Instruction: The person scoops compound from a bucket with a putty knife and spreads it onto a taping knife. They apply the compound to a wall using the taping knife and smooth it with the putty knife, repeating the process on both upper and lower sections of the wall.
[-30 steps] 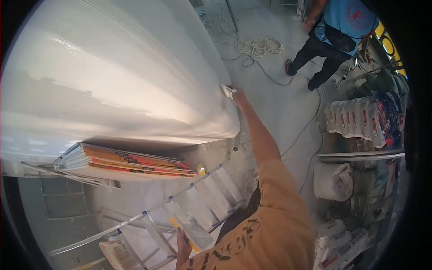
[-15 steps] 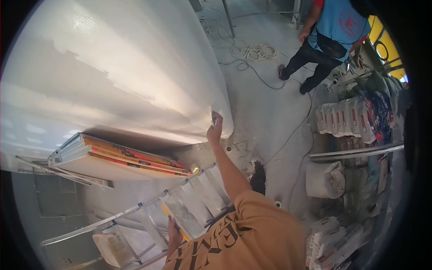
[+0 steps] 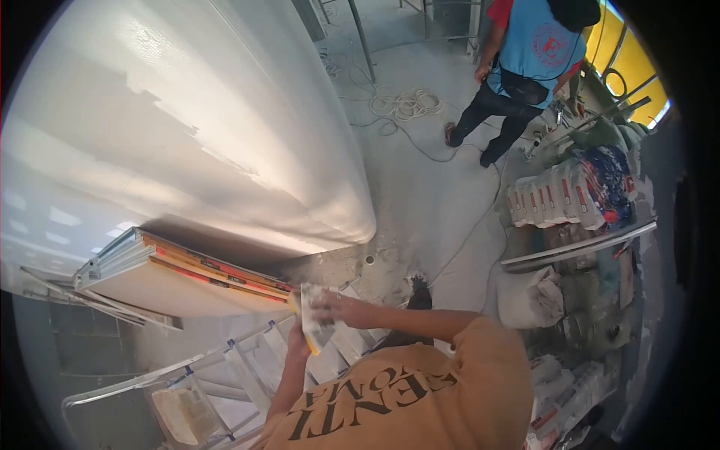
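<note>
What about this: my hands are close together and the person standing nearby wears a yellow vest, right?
No: the head view shows the vest is blue, not yellow. Your left hand and right hand are close together, and the person is standing.

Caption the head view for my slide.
The left hand holds a yellow-edged flat tool while the right hand meets it, near stacked boards and a ladder; a person in blue stands beyond.

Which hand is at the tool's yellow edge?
The left hand, coming up from lower left; the right hand, blurred, is over the tool's pale face instead.
</note>
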Action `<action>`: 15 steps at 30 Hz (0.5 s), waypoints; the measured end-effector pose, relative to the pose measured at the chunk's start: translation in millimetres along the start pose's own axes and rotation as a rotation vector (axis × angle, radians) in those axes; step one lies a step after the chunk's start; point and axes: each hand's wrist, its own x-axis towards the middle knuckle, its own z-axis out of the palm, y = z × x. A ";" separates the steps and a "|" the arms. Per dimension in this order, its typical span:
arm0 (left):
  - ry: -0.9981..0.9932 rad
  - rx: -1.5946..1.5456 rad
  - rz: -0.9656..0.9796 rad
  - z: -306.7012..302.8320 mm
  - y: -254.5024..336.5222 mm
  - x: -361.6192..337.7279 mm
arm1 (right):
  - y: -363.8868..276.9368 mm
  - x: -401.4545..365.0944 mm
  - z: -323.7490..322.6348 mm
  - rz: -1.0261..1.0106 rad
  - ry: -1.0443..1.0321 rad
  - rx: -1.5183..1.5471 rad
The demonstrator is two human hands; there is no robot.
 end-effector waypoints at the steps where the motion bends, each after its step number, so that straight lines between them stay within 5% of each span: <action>1: -0.008 -0.004 -0.007 8.4 -3.4 9.0 | -5.9 -8.8 -5.4 0.008 -0.002 -0.008; 4: -0.115 -0.013 -0.095 48.3 -6.6 32.3 | -15.3 -30.5 -26.4 -0.015 -0.150 -0.239; 10: -0.110 0.119 0.060 118.0 10.5 9.5 | 0.2 -35.1 -70.5 -0.051 -0.053 -0.447; 13: -0.103 0.100 0.114 109.2 24.9 5.0 | -12.6 -40.8 -85.4 0.185 0.026 -0.521; 15: -0.273 0.041 0.302 118.7 47.3 -1.4 | -15.3 -42.9 -98.7 0.437 0.405 -0.311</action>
